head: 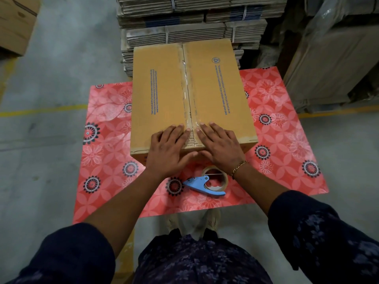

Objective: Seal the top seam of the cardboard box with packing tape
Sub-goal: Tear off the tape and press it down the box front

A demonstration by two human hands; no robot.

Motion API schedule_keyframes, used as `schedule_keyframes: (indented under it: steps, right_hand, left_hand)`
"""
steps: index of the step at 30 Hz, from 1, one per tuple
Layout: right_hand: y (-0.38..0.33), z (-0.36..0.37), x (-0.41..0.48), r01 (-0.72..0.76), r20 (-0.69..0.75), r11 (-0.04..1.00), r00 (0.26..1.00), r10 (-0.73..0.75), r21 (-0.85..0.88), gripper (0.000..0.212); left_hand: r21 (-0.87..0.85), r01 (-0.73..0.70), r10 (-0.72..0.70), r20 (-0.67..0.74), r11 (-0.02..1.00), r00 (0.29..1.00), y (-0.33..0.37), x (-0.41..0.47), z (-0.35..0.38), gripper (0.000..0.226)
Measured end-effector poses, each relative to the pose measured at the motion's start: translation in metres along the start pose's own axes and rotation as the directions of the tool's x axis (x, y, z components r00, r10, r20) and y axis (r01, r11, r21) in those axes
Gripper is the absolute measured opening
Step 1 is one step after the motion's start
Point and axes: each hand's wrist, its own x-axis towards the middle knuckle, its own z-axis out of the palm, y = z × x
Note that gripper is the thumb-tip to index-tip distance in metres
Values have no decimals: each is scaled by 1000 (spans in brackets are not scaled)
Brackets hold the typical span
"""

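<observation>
A closed brown cardboard box (164, 95) with blue print stands on a red flowered table (106, 160). A strip of clear tape (187, 89) runs along its top centre seam from the far edge to the near edge. My left hand (168, 150) and my right hand (221, 146) lie flat on the near end of the box top, one on each side of the seam, fingers spread and thumbs over the front edge. Neither hand holds anything. A blue tape dispenser (207, 184) with a roll of tape lies on the table just in front of the box, under my right wrist.
Bundled stacks of flat cardboard (194, 21) rise right behind the table. More cartons stand at the left (14, 25) and wrapped ones at the right (332, 58). Concrete floor with yellow lines surrounds the table. My feet show below the table's near edge.
</observation>
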Motion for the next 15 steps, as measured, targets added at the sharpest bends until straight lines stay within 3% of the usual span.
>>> schedule_keyframes:
  steps: [8,15]
  right_hand:
    - [-1,-3,-1,-13,34,1000,999,13,14,70]
    - [-1,-4,-2,-9,52,1000,999,8,24,76]
  left_hand:
    - [84,-19,26,-85,996,996,3,2,7,62]
    - [159,-63,61,22,985,998,-2,1,8,69]
